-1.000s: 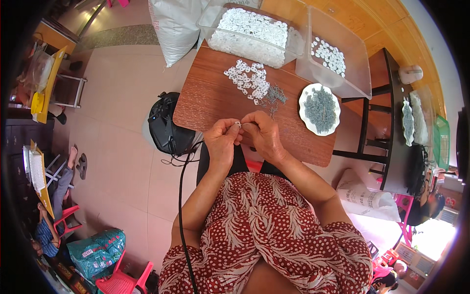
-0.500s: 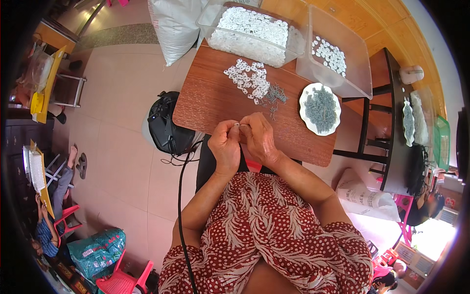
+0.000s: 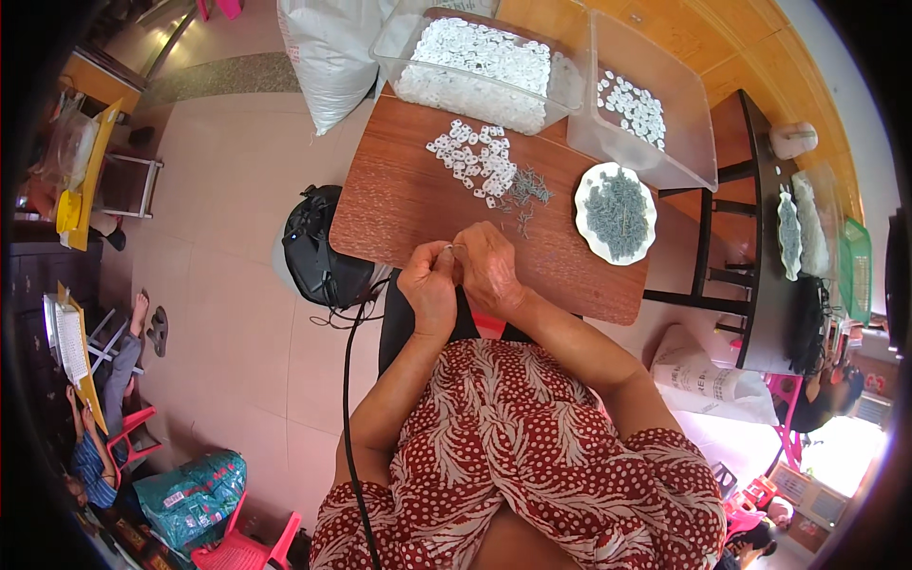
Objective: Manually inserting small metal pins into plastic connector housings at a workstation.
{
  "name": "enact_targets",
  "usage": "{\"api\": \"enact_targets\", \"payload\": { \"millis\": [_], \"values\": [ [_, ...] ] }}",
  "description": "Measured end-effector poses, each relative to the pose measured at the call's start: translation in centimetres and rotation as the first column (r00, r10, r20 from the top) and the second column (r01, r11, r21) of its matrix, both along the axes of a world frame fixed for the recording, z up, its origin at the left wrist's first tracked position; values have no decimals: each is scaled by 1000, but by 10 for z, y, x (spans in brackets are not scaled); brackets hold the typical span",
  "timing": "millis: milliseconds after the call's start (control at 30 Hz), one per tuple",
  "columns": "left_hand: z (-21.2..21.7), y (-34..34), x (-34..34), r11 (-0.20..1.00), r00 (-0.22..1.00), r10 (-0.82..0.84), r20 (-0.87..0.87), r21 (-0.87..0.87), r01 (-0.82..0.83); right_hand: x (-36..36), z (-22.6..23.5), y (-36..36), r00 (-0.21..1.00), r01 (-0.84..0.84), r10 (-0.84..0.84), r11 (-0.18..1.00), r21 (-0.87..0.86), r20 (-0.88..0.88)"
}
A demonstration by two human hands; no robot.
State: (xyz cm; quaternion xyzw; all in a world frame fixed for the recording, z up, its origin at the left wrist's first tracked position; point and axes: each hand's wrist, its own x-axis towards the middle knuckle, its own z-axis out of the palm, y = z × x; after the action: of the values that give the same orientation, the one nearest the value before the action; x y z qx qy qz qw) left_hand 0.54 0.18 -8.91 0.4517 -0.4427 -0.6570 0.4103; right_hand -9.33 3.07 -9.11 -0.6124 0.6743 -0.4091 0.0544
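Note:
My left hand (image 3: 429, 290) and my right hand (image 3: 487, 269) meet at the near edge of the brown table (image 3: 389, 204). Both are closed, thumbs and fingers pinched together at the tips. A tiny whitish piece (image 3: 448, 249) shows at the left fingertips; what the right fingers grip is hidden. Beyond the hands lies a loose heap of small white plastic pieces with holes (image 3: 486, 163). Small grey screw-like pins (image 3: 528, 185) are scattered beside it. A white scalloped dish (image 3: 582, 215) to the right holds many more grey pins (image 3: 616, 218).
Two clear plastic bins (image 3: 475, 106) (image 3: 655, 163) at the far side hold white pieces. A white sack (image 3: 328, 71) stands behind. Left of the table, a black backpack (image 3: 323, 249) rests on the floor. A black cable (image 3: 348, 408) runs past my left arm. Other people sit farther off.
The whole view has shifted slightly to the left. My hands stay pinched together at the table edge, with the right fingers slightly rearranged against the left ones.

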Motion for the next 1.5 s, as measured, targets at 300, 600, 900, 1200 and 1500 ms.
{"api": "enact_targets", "payload": {
  "millis": [300,600,900,1200,1500],
  "values": [
    [-15,-16,1,971,993,-29,-117,231,56,-23,-3,-3,999,38,-37,999,-35,17],
    [-16,-21,4,936,978,-49,-203,332,116,-100,-35,-25,951,259,-241,963,73,-192],
    [-18,-23,2,923,979,-51,-195,364,121,-103,-36,-52,868,41,43,987,157,-496],
    [-7,-24,4,923,971,-41,-238,364,128,-89,-8,-44,995,97,-91,973,209,-39],
    [38,-19,1,947,953,-49,-298,289,139,-57,44,-11,264,-204,-269,923,326,926]
  ]
}}
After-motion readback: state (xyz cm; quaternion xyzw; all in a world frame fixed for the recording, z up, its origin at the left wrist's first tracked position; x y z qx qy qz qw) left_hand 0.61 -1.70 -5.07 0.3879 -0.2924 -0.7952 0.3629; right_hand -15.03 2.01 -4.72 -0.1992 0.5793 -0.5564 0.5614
